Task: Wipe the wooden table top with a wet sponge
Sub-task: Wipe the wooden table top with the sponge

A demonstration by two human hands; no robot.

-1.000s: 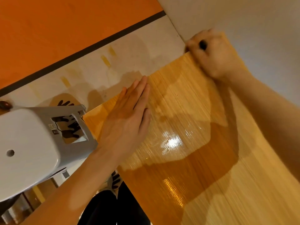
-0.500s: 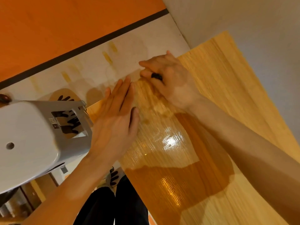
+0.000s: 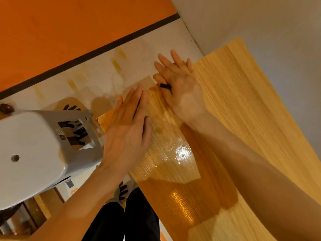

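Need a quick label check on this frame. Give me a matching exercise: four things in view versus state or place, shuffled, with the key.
Things:
1. left hand
2. right hand
3. table top
4. grey stool

States:
A. glossy wet patch near the middle
B. flat, fingers together, at the table's left edge
C. on the floor left of the table
D. fingers spread, pressing a dark sponge

Pairs: 1-B, 2-D, 3-A, 4-C
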